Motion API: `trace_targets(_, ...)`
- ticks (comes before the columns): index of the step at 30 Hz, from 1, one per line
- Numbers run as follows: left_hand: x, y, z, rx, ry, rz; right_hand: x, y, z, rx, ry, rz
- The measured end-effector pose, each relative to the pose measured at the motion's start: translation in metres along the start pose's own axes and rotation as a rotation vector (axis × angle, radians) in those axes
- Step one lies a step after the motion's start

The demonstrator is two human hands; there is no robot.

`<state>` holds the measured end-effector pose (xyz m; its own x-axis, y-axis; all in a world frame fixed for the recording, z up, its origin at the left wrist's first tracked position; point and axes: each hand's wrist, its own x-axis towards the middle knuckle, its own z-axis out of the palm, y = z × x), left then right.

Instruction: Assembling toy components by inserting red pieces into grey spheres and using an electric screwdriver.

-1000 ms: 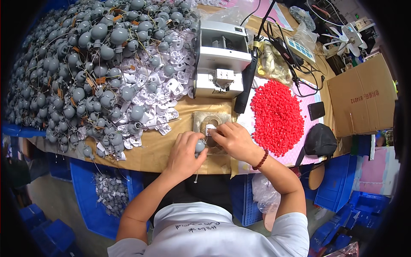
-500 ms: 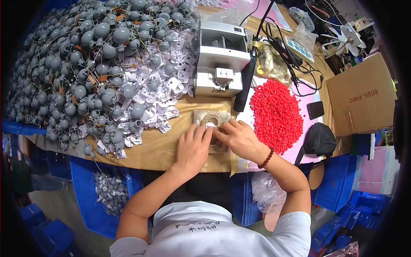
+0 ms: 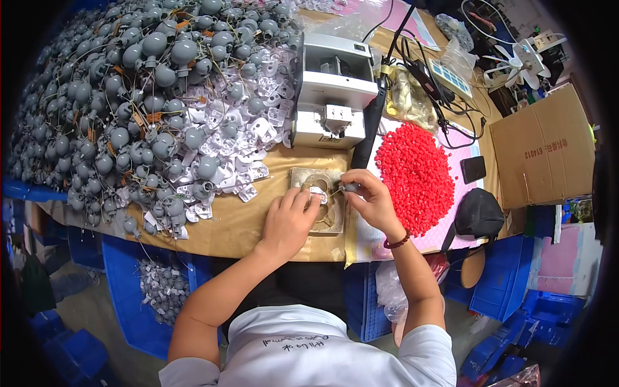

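My left hand rests palm-down over a metal fixture block, fingers together, its fingertips pressed against a small white plastic part in the round recess. The left thumb is mostly hidden. Just right of that part, my right hand pinches a small grey piece between thumb and forefinger. A thin stem points from the piece toward the white part; its exact kind is too small to tell. A black tool with a cord hangs behind the right hand, beside a white machine.
Grey round-headed pieces with wires and white plastic parts heap up at the left. Small red pieces lie in a pile at right, near a phone, black pouch and cardboard box. Blue crates stand below the table.
My right hand has drawn back to the right and lifted off the fixture, and the grey piece now shows in its fingers. The left hand stays on the white part.
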<state>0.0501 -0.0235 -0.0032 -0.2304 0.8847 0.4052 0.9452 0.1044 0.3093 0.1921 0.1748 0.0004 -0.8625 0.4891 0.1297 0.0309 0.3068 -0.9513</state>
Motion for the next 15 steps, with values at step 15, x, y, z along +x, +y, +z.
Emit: trace_targets(15, -0.001, -0.003, 0.005, -0.026, 0.027, 0.006, 0.019, -0.006, 0.002, 0.982, -0.199, 0.441)
